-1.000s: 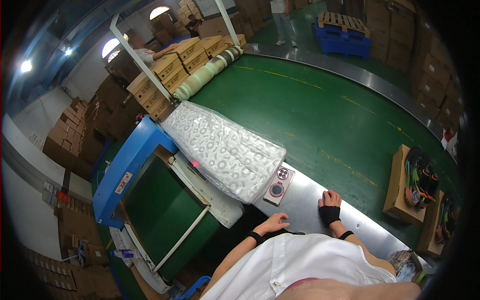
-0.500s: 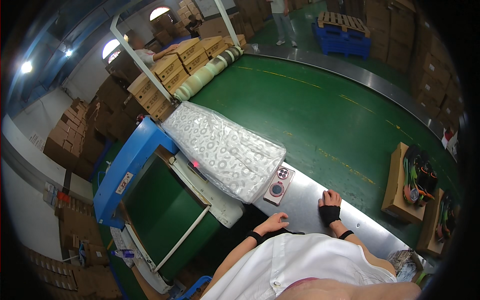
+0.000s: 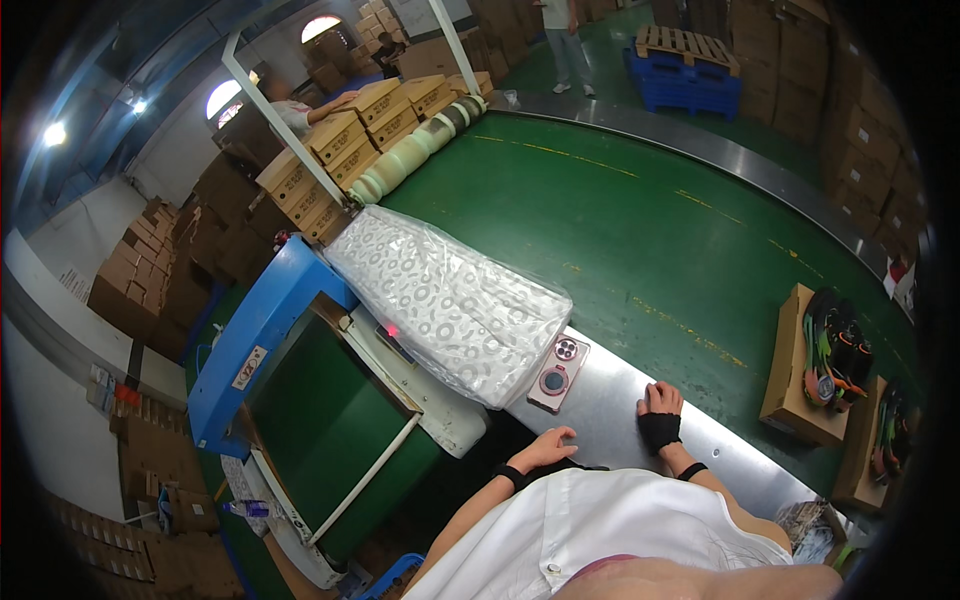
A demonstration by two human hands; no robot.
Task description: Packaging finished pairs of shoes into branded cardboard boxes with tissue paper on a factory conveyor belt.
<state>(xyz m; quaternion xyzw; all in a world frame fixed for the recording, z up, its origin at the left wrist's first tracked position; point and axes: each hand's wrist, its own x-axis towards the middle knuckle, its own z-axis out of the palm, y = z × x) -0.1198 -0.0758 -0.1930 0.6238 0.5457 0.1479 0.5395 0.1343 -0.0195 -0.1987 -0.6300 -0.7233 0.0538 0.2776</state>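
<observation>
My right hand (image 3: 660, 417), in a black fingerless glove, rests on the metal edge (image 3: 612, 400) of the conveyor with its fingers bent but apart and nothing in them. Just in front of my body, my left hand (image 3: 543, 450) hovers by the same edge, fingers loosely stretched and holding nothing. Between the hands and a stack of patterned paper under clear plastic (image 3: 450, 305) lies a phone (image 3: 558, 376) with a ring on its back. Farther right on the green belt (image 3: 600, 220) stands an open cardboard box (image 3: 800, 400) with dark, colourful shoes (image 3: 838, 345) on it.
A second box with shoes (image 3: 890, 430) follows at the right rim. Left of me stands a blue arched machine (image 3: 250, 340) with its own green belt. Stacked shoe boxes (image 3: 345, 150) fill the belt's far end, where another person (image 3: 290, 112) reaches over them.
The box with shoes and the belt's yellow marks have shifted slightly to the left. Both my hands stay where they were.
</observation>
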